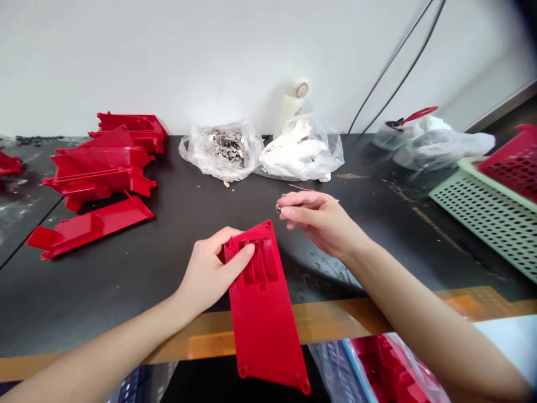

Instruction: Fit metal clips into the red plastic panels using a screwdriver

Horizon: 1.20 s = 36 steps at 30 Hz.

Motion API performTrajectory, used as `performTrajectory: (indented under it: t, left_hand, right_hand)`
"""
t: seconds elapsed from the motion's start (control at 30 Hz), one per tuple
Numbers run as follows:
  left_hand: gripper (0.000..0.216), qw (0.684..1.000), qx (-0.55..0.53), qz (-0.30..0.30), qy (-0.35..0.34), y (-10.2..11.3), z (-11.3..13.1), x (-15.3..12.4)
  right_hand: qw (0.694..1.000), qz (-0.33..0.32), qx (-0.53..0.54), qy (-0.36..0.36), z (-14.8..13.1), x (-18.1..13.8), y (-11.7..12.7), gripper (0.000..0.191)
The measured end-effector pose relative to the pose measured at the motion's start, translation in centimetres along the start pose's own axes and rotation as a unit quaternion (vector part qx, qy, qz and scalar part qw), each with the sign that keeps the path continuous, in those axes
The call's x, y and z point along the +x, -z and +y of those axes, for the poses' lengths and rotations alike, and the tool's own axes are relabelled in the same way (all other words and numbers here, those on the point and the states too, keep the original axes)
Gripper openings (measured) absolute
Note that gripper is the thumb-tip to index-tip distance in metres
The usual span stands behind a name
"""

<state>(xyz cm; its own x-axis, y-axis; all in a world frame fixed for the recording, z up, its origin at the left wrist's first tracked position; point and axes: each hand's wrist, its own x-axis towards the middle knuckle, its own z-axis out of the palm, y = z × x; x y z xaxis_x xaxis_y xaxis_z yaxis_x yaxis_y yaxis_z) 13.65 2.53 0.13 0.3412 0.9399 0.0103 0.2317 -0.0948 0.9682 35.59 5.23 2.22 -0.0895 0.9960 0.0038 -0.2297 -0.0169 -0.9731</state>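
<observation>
My left hand (212, 267) grips the top left edge of a flat red plastic panel (262, 313), thumb on its face, near a recessed pocket. The panel lies over the table's front edge and sticks out toward me. My right hand (316, 218) hovers just right of the panel's top corner, fingers pinched on a small metal piece at the fingertips.
A stack of red plastic parts (104, 162) lies at the left. A clear bag of small metal pieces (226, 148) and a bag of white parts (300, 151) sit at the back. Green (482, 215) and red (516, 162) perforated baskets stand at the right.
</observation>
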Motion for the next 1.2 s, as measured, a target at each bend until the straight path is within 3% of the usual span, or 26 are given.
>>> performTrajectory:
  t: [0.13,0.27,0.37,0.57,0.93,1.2]
  left_hand:
    - [0.017,1.0,-0.011,0.011,-0.005,0.1,0.2,-0.2]
    - [0.016,1.0,-0.003,0.01,-0.013,0.2,0.3,-0.2]
    - [0.015,0.999,0.014,0.02,-0.031,0.1,0.6,-0.3]
    - [0.013,0.996,0.035,0.031,-0.07,0.1,1.0,-0.3]
    - [0.018,0.993,0.055,0.034,-0.101,0.5,1.3,-0.6]
    - [0.019,0.99,0.071,0.028,-0.119,0.5,1.4,-0.4]
  right_hand:
    - [0.999,-0.03,0.007,0.042,-0.4,-1.2,-0.8,0.032]
    - [0.993,-0.03,-0.045,0.109,-0.5,-2.6,-1.5,0.011]
    - [0.979,-0.006,-0.097,0.178,-0.3,-3.7,-2.0,0.015]
    - [0.897,-0.03,-0.313,0.312,0.4,-4.3,-2.5,0.021]
    - [0.832,0.0,-0.407,0.378,0.6,-3.8,-2.6,0.008]
    - [0.867,-0.021,-0.369,0.335,0.4,-3.6,-2.6,0.011]
